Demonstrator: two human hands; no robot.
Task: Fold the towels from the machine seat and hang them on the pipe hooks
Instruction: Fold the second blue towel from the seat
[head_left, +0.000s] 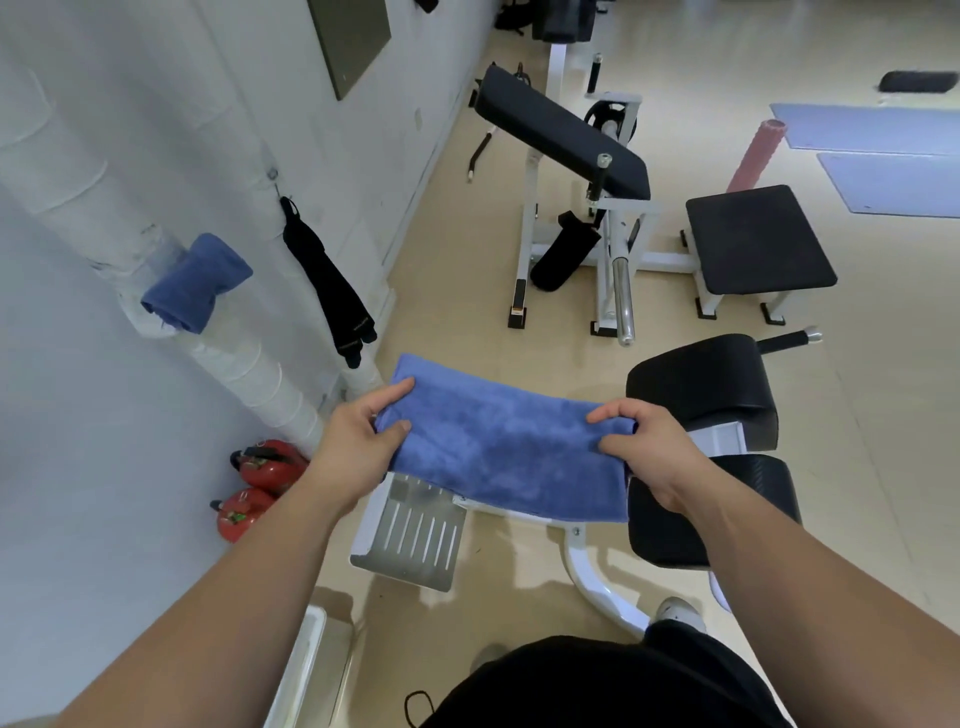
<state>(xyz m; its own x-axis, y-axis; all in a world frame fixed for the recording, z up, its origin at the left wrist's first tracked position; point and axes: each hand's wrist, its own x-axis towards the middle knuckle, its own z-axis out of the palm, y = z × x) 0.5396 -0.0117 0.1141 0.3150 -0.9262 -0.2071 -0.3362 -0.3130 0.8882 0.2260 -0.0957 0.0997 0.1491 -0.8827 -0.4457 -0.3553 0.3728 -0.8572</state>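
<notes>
A blue towel (498, 441), folded into a long band, is stretched in the air between both hands above the machine's footplate. My left hand (358, 441) pinches its left end between thumb and fingers. My right hand (649, 447) grips its right end. Another folded blue towel (200, 280) hangs on the white wrapped pipe (244, 364) at the left wall. A black cloth (332, 286) hangs from a hook (272, 174) further along the wall. The machine's black padded seat (701, 395) lies right of my right hand.
Two red fire extinguishers (260, 483) stand on the floor by the pipe's base. A metal footplate (410, 535) and white frame are below the towel. A black and white bench machine (597, 197) stands ahead, with mats (872, 150) on the floor far right.
</notes>
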